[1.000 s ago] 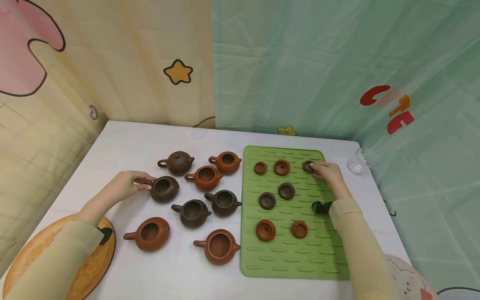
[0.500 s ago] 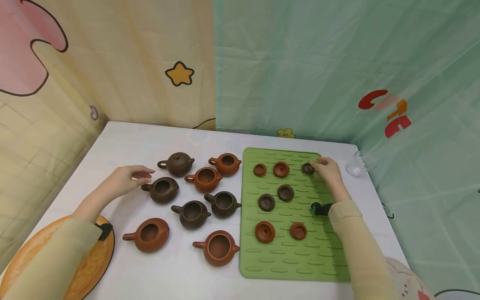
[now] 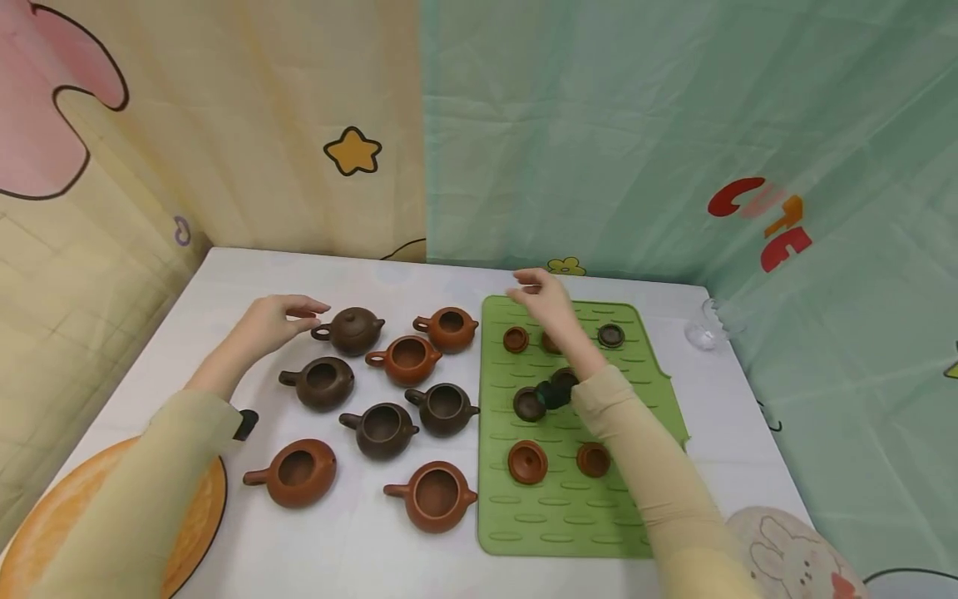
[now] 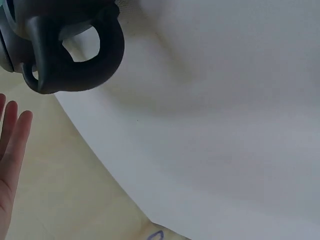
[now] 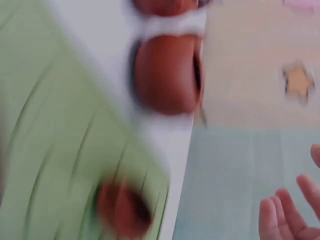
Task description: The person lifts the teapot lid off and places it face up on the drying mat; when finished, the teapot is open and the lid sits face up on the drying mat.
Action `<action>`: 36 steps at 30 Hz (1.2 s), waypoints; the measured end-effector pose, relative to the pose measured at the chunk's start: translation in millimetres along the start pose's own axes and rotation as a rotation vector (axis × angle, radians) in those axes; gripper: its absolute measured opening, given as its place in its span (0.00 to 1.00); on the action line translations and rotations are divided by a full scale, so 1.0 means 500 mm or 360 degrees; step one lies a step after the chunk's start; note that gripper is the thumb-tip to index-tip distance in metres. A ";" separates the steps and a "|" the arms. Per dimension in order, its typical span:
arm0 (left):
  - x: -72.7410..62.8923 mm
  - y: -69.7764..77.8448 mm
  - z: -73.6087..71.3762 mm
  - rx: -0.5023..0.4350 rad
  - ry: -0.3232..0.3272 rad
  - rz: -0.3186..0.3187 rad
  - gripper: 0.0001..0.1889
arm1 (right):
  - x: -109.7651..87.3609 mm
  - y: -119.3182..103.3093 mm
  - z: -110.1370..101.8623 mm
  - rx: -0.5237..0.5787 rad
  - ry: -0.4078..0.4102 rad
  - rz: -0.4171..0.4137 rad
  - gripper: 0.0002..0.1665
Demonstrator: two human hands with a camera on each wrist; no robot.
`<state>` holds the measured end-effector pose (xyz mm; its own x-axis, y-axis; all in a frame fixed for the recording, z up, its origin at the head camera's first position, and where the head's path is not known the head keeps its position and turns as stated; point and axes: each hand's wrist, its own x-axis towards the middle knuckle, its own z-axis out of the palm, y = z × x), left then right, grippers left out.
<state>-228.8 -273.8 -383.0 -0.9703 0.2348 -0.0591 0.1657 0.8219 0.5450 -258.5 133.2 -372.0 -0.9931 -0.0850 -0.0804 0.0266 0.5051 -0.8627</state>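
Note:
My left hand (image 3: 275,323) holds nothing, its fingertips close to the handle of the lidded dark brown teapot (image 3: 355,331) in the head view. Below it stands a dark lidless teapot (image 3: 322,383). My right hand (image 3: 550,301), also bare of any object, hovers over the far left part of the green mat (image 3: 569,520). A small reddish lid (image 3: 516,339) lies under and left of it. Another reddish lid is mostly hidden by the right arm. At the mat's far right lies a dark lid (image 3: 611,335). Loosely bent fingers (image 5: 285,215) show in the right wrist view.
More lidless teapots stand left of the mat, among them a reddish one (image 3: 436,497) and a dark one (image 3: 380,432). Other lids, such as a reddish one (image 3: 527,462), lie on the mat. A clear glass-like item (image 3: 705,329) sits near the right edge.
My left hand let go of the dark lidless teapot's handle and moved up toward the lidded one. The right hand left the small dark lid on the mat and swung left.

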 end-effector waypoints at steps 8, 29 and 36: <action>0.029 -0.010 0.023 0.0004 -0.0084 -0.0051 0.17 | 0.033 -0.109 0.191 -0.0179 -0.0298 -0.0327 0.17; 0.047 -0.027 0.054 -0.0028 -0.0051 -0.0100 0.15 | 0.050 -0.191 0.405 -0.0884 -0.0449 -0.0368 0.18; 0.049 -0.027 0.052 -0.0002 -0.0035 -0.0080 0.15 | 0.052 -0.187 0.415 -0.0906 -0.0345 -0.0379 0.11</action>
<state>-250.2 -265.4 -413.6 -0.9732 0.2046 -0.1046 0.1167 0.8323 0.5419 -263.1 -94.6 -396.9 -0.9173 -0.3920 -0.0700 -0.3150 0.8217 -0.4749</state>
